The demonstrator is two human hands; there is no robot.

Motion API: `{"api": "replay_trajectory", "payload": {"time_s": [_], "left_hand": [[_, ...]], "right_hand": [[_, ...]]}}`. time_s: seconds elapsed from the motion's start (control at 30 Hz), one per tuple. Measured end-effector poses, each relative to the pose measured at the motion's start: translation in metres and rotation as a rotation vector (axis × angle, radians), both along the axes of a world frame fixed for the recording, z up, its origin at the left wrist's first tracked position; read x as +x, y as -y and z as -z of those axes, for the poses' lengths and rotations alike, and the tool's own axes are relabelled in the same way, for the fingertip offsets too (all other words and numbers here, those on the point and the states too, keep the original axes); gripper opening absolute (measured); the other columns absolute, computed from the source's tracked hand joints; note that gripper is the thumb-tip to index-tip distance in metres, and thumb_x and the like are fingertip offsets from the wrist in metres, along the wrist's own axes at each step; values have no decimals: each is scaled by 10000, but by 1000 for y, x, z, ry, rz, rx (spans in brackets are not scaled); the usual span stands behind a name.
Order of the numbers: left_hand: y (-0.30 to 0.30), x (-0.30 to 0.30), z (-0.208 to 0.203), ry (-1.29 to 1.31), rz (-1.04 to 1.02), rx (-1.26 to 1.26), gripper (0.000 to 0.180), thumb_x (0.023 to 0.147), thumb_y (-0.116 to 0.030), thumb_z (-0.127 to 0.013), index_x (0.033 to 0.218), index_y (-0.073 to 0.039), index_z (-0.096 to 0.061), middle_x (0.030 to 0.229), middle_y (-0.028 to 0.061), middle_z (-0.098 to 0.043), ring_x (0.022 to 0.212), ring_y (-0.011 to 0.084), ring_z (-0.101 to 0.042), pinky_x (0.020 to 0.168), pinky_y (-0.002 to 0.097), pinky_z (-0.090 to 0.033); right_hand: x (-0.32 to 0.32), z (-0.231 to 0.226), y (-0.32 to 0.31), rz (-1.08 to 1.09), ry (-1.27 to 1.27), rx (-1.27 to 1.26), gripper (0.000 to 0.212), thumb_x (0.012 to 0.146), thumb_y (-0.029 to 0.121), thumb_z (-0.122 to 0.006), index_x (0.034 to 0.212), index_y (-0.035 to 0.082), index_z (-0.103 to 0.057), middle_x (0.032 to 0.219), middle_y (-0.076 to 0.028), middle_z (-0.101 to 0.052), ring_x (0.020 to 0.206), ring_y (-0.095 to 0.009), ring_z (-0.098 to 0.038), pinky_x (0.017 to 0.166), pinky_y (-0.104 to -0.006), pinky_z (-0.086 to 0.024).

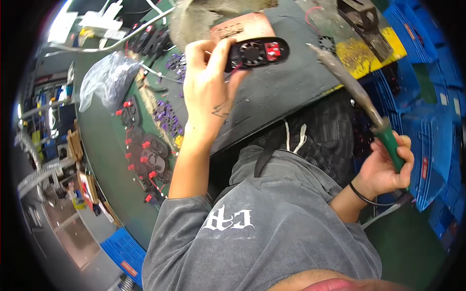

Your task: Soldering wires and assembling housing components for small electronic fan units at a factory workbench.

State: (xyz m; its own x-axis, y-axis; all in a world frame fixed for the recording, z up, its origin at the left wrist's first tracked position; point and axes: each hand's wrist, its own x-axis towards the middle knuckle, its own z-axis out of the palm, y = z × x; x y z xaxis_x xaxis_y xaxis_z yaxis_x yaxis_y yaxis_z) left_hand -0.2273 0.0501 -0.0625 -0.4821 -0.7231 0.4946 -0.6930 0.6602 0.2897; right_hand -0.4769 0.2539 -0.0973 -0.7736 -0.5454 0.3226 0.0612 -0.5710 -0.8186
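Note:
My left hand (pixel 206 85) is raised over the table and grips a black oval plastic housing (pixel 280 43) between thumb and fingers. Set in the housing is a small round black fan (pixel 251 53), with a red component (pixel 273 50) beside it and thin wires near my fingertips. Off to the right, my right hand (pixel 388 167) is wrapped round the green handle of a soldering iron (pixel 353 88). The iron's tip points up and left, apart from the housing. A cord runs down from its handle.
A copper-coloured block (pixel 259 26) lies behind the housing. Near the iron's tip are a loose small fan (pixel 326 43) and a metal stand (pixel 364 24) on a yellow-edged board. Purple parts (pixel 167 119), black housings (pixel 154 157) and a plastic bag (pixel 109 80) lie left; blue crates (pixel 420 140) stand right.

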Motion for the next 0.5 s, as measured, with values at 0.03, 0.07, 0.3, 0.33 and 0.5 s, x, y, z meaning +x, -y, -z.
{"api": "replay_trajectory", "payload": {"time_s": [0.03,0.07,0.3,0.33,0.5], "left_hand": [[-2,4,-2,6,15,-5,568,637,-114,-817,1159,-61,-598,1000,135,-493,890,305,-547,764,375,-480],[-8,5,-12,9,32,22,583,621,-125,-829,1153,-60,-600,983,133,-499,899,312,-549,770,376,-478],[-34,68,-49,-76,-53,524,576,623,-274,-869,1098,-34,-648,925,49,-499,755,151,-491,671,268,-451],[-35,82,-54,-92,-102,589,560,618,-252,-869,1092,-41,-658,918,26,-490,736,128,-469,656,254,-437],[-21,166,-66,-155,-334,596,493,653,-191,-851,1092,-52,-674,880,-15,-460,722,80,-431,653,215,-383]], "right_hand": [[-3,4,-2,49,58,-5,402,903,368,-417,909,48,-661,953,-179,-583,654,-328,-622,484,-373,-528],[-8,5,-5,126,118,12,398,900,354,-417,904,38,-659,958,-180,-585,666,-331,-627,485,-374,-526],[-21,15,-12,177,82,171,379,906,283,-379,899,13,-645,984,-192,-610,679,-295,-634,619,-337,-532],[-21,16,-10,178,63,171,385,910,283,-371,903,11,-643,983,-191,-611,680,-291,-635,624,-338,-537],[-31,20,-8,121,60,156,407,927,270,-355,933,-11,-649,1002,-193,-637,727,-290,-663,670,-323,-565]]}}
